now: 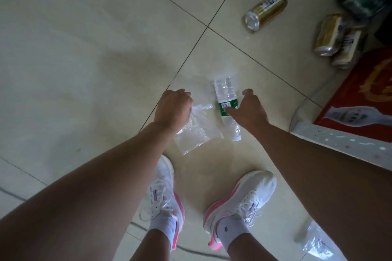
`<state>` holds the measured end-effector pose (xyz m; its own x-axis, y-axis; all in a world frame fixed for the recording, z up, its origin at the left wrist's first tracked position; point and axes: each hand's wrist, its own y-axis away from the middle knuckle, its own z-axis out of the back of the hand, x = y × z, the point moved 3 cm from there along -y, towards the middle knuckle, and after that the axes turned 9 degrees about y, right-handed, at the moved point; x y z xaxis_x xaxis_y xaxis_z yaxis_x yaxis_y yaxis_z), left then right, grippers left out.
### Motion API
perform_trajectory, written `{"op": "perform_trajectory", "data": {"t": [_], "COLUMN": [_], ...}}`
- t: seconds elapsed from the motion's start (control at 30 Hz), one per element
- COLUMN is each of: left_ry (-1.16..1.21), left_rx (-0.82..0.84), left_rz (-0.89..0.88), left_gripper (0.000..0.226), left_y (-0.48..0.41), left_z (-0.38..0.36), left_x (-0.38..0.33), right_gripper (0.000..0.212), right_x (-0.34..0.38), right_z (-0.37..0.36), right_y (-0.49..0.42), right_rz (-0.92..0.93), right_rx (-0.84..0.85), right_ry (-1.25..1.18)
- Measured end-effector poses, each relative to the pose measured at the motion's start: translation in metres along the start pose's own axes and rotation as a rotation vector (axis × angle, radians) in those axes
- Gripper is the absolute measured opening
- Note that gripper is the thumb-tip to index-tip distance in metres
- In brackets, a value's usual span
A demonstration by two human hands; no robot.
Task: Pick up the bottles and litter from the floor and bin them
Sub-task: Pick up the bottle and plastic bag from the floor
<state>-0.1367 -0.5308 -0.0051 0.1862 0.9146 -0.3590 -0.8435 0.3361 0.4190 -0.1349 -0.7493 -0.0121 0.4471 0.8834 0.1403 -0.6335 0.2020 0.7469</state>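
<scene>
A clear plastic bottle (227, 101) with a green label lies on the tiled floor, cap end toward my feet. A clear plastic bag (199, 131) lies flat just left of it. My left hand (172, 108) hovers over the bag's upper left corner, fingers curled down; whether it touches the bag is unclear. My right hand (250, 108) is spread open at the bottle's right side, thumb across the green label. A gold can (264, 11) lies further off on the floor. Two more gold cans (335, 38) lie at the right.
A red box (356, 99) sits under a glass-topped table edge (339, 140) on the right. A green-striped container (362, 0) is at the top right. Another clear wrapper (318, 243) lies bottom right. My white and pink shoes (239, 201) stand below. A cable (191, 249) crosses the floor.
</scene>
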Motion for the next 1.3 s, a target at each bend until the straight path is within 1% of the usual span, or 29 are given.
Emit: {"op": "perform_trajectory", "data": {"t": [0.03,0.1,0.17,0.33,0.4,0.47,0.57,0.67,0.8,0.87,0.97,1.1,1.2,1.3], "left_ry": [0.016,0.065,0.161,0.379,0.408,0.360,0.340,0.431,0.568,0.621,0.614,0.579,0.530,0.468], "left_rx": [-0.020,-0.056,-0.053,-0.013,-0.012,-0.025,-0.022,-0.005,-0.045,-0.064,-0.065,-0.052,0.030,0.141], "left_rz": [0.024,0.081,0.129,0.244,0.222,0.172,0.142,0.213,0.295,0.311,0.305,0.215,0.066,-0.091], "left_gripper": [0.019,0.018,0.011,0.015,0.014,0.011,0.009,0.009,0.003,0.005,0.010,0.013,0.018,0.028], "left_y": [0.002,0.001,-0.002,0.005,0.014,0.025,0.048,0.074,0.115,0.138,0.175,0.209,0.227,0.249], "left_z": [0.001,0.000,-0.006,-0.033,-0.028,-0.008,0.041,0.106,0.217,0.276,0.360,0.452,0.498,0.528], "left_x": [0.002,0.008,0.015,0.027,0.024,0.017,0.000,-0.022,-0.052,-0.069,-0.097,-0.131,-0.155,-0.183], "right_gripper": [0.081,0.083,0.079,0.067,0.064,0.061,0.060,0.060,0.052,0.050,0.049,0.054,0.054,0.053], "right_x": [0.002,0.005,0.005,0.001,0.000,-0.001,0.003,0.017,0.045,0.058,0.073,0.081,0.077,0.065], "right_z": [-0.006,-0.020,-0.033,-0.052,-0.044,-0.025,0.017,0.075,0.162,0.204,0.263,0.324,0.353,0.373], "right_y": [0.000,-0.004,-0.008,-0.016,-0.010,0.005,0.040,0.089,0.172,0.222,0.303,0.409,0.480,0.549], "right_rz": [0.004,0.012,0.020,0.014,0.003,-0.003,0.010,0.027,0.070,0.092,0.113,0.079,0.012,-0.087], "right_rx": [0.002,-0.008,-0.026,-0.055,-0.054,-0.055,-0.067,-0.088,-0.098,-0.095,-0.095,-0.126,-0.148,-0.265], "right_ry": [-0.003,-0.002,-0.005,0.003,0.014,0.018,0.012,-0.013,-0.099,-0.131,-0.140,-0.166,-0.189,-0.259]}}
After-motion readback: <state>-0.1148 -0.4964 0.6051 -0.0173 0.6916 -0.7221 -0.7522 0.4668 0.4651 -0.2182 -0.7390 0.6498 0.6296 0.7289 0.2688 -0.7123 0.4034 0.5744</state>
